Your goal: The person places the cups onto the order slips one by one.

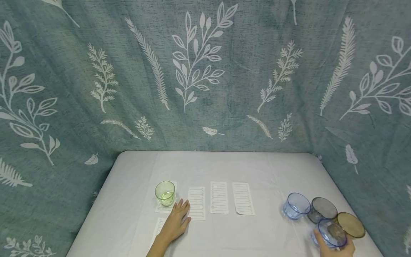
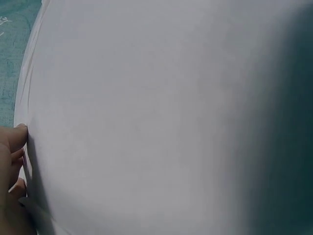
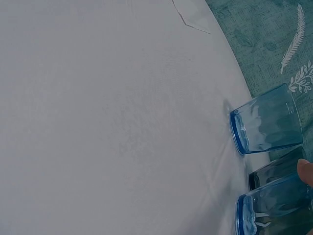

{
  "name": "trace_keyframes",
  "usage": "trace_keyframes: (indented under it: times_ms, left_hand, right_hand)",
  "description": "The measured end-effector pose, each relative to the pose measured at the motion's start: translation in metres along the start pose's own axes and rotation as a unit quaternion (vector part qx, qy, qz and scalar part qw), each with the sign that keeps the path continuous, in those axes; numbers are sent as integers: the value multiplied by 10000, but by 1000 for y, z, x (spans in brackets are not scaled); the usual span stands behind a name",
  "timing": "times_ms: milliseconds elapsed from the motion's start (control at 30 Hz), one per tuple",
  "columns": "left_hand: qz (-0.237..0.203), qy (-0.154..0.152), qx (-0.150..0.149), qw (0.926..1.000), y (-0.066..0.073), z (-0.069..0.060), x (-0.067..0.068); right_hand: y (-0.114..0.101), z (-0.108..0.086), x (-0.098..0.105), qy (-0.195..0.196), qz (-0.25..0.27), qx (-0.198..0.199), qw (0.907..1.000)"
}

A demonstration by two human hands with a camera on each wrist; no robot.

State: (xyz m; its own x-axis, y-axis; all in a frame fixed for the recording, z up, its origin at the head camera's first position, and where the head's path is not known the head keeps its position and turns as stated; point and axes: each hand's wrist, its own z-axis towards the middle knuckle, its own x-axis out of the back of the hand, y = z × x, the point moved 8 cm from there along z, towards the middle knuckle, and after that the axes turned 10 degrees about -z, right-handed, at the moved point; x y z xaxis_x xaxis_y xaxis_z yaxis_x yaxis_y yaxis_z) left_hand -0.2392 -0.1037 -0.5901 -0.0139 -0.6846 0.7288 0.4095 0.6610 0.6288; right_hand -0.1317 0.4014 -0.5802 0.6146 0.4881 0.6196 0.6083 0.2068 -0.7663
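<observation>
At the right side of the table, my right hand grips a blue drinking glass, thumb on its near-left side. That glass and my thumb also show in the right wrist view. Close behind it stand a second blue glass, a grey glass and an amber glass. My left hand rests on the table with extended fingers, between a green glass and a lined paper strip. The green glass stands on another strip, partly covered.
Two more lined strips, one left and one right, lie in the middle of the white table. A further strip is partly hidden by my left hand. A leaf-patterned green curtain hangs beyond the table's back edge.
</observation>
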Motion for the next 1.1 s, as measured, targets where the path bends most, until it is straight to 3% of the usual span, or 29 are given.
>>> trace_keyframes:
  times_ms: [133, 367, 467, 567, 700, 900, 1100]
  left_hand:
    - [83, -66, -9, 9999, 1, 1, 0]
    - [185, -200, 88, 9996, 2, 3, 2]
    - [200, -300, 179, 9992, 1, 4, 2]
    - [210, -378, 227, 9988, 2, 4, 2]
    - [177, -417, 213, 9987, 3, 5, 2]
    - [90, -434, 216, 9988, 5, 5, 2]
    - [56, -431, 224, 9988, 3, 5, 2]
  right_hand:
    - [10, 7, -6, -1, 412, -100, 9991]
    - [33, 31, -19, -640, 314, -365, 9968]
    - [36, 33, -20, -666, 251, -388, 9967]
    - [32, 27, -18, -443, 328, -248, 9982]
    - [17, 10, -14, -345, 525, 14, 9980]
    - [-26, -29, -10, -952, 216, 304, 9948]
    - [-77, -68, -11, -1443, -59, 1465, 9786]
